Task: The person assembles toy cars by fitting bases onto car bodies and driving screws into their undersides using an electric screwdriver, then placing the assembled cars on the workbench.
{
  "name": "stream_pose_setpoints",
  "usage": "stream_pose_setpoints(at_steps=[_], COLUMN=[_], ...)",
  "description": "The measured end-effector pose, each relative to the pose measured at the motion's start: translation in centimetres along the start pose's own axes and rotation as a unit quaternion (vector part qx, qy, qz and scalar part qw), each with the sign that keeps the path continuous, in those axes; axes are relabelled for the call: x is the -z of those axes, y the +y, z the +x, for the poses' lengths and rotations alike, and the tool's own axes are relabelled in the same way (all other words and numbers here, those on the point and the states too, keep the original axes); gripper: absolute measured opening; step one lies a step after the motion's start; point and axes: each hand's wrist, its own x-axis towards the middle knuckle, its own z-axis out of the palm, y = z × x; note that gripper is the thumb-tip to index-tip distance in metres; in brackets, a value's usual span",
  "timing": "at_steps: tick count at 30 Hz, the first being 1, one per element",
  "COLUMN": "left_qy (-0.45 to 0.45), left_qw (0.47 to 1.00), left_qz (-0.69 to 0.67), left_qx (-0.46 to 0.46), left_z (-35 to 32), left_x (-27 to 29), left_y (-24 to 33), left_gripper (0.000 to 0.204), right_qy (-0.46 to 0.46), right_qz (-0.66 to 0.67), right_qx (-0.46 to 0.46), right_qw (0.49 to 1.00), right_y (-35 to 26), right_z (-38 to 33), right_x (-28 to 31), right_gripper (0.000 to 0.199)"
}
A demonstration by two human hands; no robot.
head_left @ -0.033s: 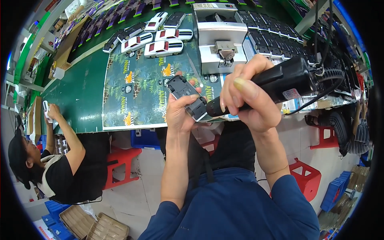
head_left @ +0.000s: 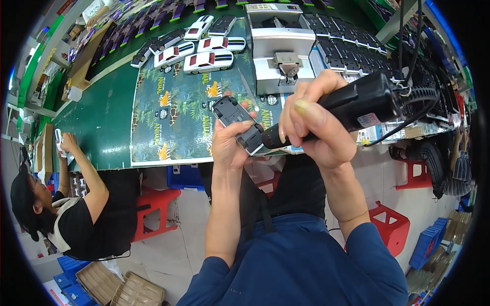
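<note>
Black plastic underside up, a toy car (head_left: 230, 109) sits in your left hand (head_left: 228, 145), just toward 12 o'clock from the head view's middle. Left thumb lies across the underside, other fingers bent round the far side, so the car's pinched. Your right hand (head_left: 321, 125), at 2 o'clock, has fingers curled tight round a black cylindrical corded power screwdriver (head_left: 362, 99); its nose is at the car's 4 o'clock end, bit contact can't tell.

Below the car: teal animal-print sheet (head_left: 173, 127) on a green tabletop (head_left: 104, 122). At 11 o'clock, white toy cars with dark stripes (head_left: 208, 62); at 1, silver boxy metal machine (head_left: 280, 41), with rows of black car undersides (head_left: 334, 53) just right of it. At 8, black-capped co-worker (head_left: 76, 227); at 4, red plastic stool (head_left: 393, 232).
</note>
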Motion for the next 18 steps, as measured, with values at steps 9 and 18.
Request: stream_pose_setpoints(at_steps=[9,18], left_qy=[0.039,0.043], left_qw=[0.995,0.995], left_qz=[-0.074,-0.06], left_qx=[0.049,0.066], left_z=[0.3,0.3], left_x=[-0.5,-0.3], left_y=[0.7,0.7], left_gripper=[0.077,0.072], right_qy=[-0.1,-0.122], right_qz=[-0.13,-0.133], right_qx=[0.015,0.017], right_qw=[0.986,0.983], right_y=[1.8,2.2], right_z=[0.3,-0.1], right_x=[1.0,1.5], right_gripper=[0.023,0.027])
